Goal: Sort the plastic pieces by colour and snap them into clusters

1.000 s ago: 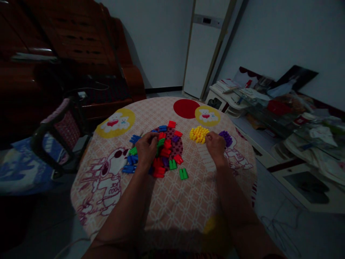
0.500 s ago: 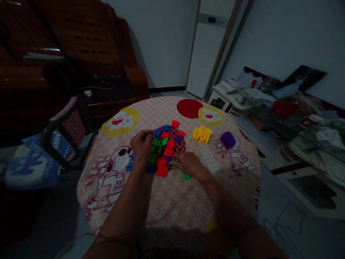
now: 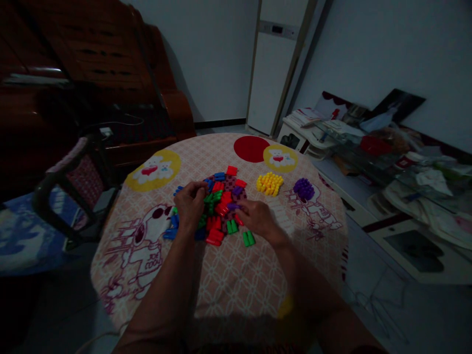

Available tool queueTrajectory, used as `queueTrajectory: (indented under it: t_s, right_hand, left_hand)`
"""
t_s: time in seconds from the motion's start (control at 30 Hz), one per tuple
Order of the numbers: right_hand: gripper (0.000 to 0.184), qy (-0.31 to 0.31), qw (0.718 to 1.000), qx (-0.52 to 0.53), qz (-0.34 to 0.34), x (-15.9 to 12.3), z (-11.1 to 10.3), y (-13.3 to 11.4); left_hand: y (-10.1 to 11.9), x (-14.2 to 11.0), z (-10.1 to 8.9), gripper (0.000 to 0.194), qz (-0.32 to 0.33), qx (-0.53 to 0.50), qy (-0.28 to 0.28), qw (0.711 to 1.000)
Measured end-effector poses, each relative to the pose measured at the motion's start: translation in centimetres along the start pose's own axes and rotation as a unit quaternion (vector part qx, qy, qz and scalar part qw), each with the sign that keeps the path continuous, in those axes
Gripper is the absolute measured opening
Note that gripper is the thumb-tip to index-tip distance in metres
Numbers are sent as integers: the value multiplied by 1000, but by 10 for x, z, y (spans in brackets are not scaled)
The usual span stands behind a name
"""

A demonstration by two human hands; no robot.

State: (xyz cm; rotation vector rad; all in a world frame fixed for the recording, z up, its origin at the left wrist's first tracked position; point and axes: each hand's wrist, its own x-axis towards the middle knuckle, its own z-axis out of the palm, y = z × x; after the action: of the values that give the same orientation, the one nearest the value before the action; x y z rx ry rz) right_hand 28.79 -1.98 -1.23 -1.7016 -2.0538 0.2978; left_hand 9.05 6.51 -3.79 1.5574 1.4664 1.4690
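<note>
A purple block was held in the narrow grip of the right hand, over the mixed blocks on the tabletop. Whether anything was held by the left hand could not be told.

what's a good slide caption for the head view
Left hand over mixed toy blocks, right hand gripping a purple block; yellow cluster and purple cluster to the right.

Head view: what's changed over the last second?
Right hand moved left from beside the purple pile to the mixed blocks, and now has a purple block at its fingertips. Left hand stayed at the mixed blocks; yellow pile and purple pile unmoved.
</note>
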Motion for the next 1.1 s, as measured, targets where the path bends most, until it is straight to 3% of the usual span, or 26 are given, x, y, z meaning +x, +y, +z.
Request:
queueTrajectory:
  t_s: [0.13,0.23,0.43,0.6,0.83,1.0,1.1]
  right_hand:
    - [14,140,982,90,84,2,-31,41]
    - [16,215,961,65,161,-3,-56,78]
    - [19,218,926,-142,275,-18,-82,130]
    - [20,165,911,-222,304,-16,-80,143]
    - [19,136,908,-245,310,-12,-72,150]
    - [20,157,901,-244,324,-13,-70,142]
    - [22,190,906,-221,307,-11,-69,130]
  left_hand:
    - [1,0,0,22,3,-9,-2,1000]
    - [4,-1,0,20,2,-17,-4,1000]
    - [10,-3,0,20,5,-13,-10,1000]
    - [9,-3,0,21,-2,-11,-10,1000]
    - [5,-2,1,22,-6,-15,-7,1000]
    - [7,-2,-1,25,-4,2,-10,1000]
    - [11,-2,-2,26,28,64,-38,997]
